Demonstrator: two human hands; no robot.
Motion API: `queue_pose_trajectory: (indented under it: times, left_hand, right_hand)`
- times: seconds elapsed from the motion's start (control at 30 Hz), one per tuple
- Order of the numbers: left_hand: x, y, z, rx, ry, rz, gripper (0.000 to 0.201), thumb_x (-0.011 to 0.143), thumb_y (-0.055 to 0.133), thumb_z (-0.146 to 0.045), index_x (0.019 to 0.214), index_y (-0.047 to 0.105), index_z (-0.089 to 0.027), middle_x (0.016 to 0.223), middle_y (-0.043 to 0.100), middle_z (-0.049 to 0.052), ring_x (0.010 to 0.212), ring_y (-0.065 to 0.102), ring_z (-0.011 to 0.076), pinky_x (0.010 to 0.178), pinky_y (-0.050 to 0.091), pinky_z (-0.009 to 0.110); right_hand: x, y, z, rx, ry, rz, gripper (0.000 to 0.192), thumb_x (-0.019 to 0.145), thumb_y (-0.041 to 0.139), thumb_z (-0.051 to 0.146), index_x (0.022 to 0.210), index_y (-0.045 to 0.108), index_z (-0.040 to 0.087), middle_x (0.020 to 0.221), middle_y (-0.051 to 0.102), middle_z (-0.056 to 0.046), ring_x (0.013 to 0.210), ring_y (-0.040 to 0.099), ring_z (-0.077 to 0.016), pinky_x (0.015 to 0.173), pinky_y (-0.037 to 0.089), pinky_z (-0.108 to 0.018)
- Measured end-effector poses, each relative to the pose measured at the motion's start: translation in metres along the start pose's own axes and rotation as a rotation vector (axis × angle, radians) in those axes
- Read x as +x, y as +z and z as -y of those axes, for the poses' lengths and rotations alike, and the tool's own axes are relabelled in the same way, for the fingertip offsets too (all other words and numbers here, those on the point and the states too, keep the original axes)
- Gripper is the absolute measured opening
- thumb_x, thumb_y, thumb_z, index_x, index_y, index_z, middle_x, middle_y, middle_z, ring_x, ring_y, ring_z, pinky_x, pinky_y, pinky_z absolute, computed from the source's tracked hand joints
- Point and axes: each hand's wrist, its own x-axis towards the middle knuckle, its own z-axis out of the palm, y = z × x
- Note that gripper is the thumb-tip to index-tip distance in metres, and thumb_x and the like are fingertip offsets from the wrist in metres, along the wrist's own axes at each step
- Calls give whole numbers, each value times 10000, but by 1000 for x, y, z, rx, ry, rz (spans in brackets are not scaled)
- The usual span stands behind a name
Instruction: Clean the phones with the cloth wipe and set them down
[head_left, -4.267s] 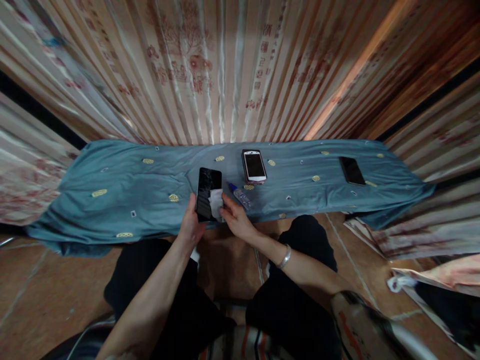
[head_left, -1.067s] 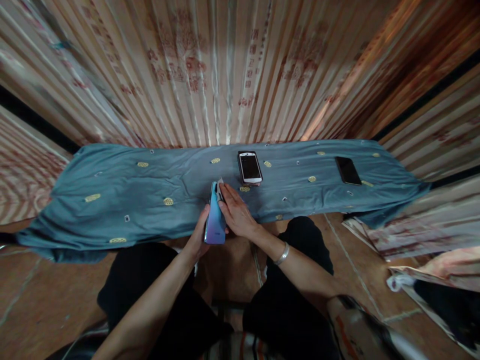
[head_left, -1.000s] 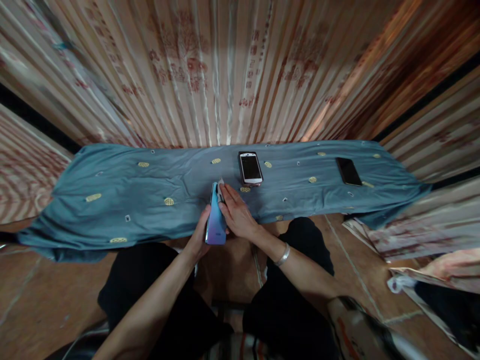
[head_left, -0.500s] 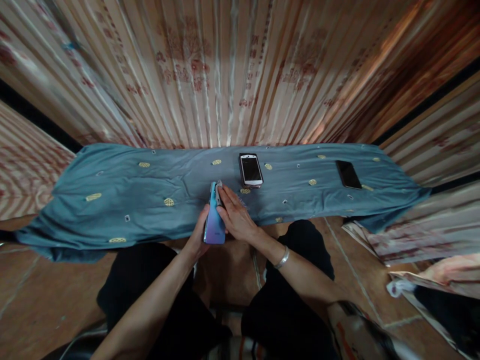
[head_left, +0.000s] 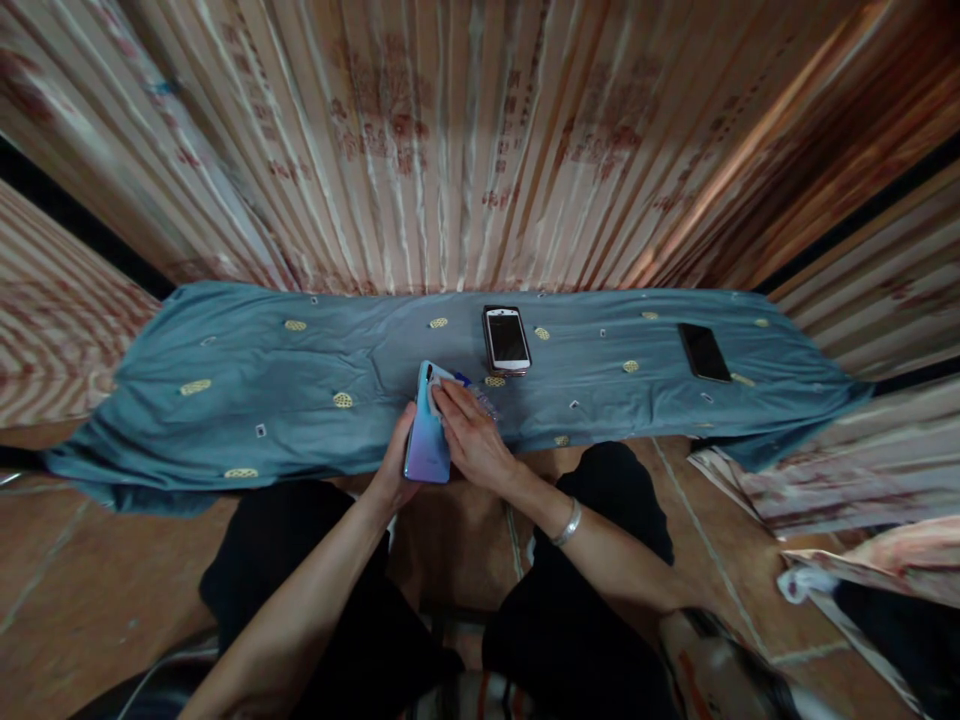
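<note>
A blue-to-purple smartphone is tilted up over the near edge of the cloth, its back with the camera facing me. My left hand is closed around its left side, thumb along the edge. My right hand presses a small pale wipe against the upper part of the phone's back, fingers together. Most of the wipe is hidden under the fingers. Just beyond the right fingers a small blue and clear item lies on the cloth, partly covered by the hand.
A blue cloth with yellow prints covers the long narrow table. On it lie a white-framed phone stacked on a dark item, and a black phone at the right. Pleated curtains hang behind and at both sides.
My right hand has slid from the phone's right edge onto its back, with the wipe now flat there. The phone's back has turned more toward me.
</note>
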Motion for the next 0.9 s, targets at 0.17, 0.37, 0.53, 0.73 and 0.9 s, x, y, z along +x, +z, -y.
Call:
queue_pose_trajectory:
  times: [0.17,0.37,0.53,0.73,0.9]
  left_hand:
    - [4,2,7,-23,21,-22,470,1001,443,-353,1372,592,-107,1116,768,99,1130,686,220,1055,495,316]
    - [-1,3,17,60,-41,24,415,1005,430,-282,1326,632,-115,1079,774,103,1093,707,231,1004,539,355]
    - [-2,5,11,9,29,-10,416,1004,435,-262,1348,621,-121,1123,768,104,1166,676,215,1046,503,302]
    - [-4,8,4,-6,25,-56,448,1027,401,-305,1395,570,-115,1147,762,90,1172,673,204,1070,488,300]
    - [-3,5,8,-7,-14,12,435,1023,407,-319,1375,601,-153,1130,769,75,1141,688,200,1022,522,296]
  right_hand:
    - [2,-2,4,-9,-46,-28,586,960,381,116,1546,372,137,1581,405,-156,1494,335,-270,1226,338,-482]
    - [11,-10,-3,8,23,-22,541,1012,313,181,1543,364,89,1589,385,-183,1512,303,-240,1248,298,-469]
    - [5,-8,7,78,17,13,545,1013,344,175,1555,357,130,1611,368,-129,1509,315,-245,1261,283,-424]
    - [4,-9,12,147,-6,51,531,996,381,141,1525,418,156,1573,434,-121,1465,394,-296,1237,339,-449]
    - [5,-9,9,111,14,22,513,1003,348,143,1507,429,97,1570,425,-157,1476,374,-289,1248,309,-439]
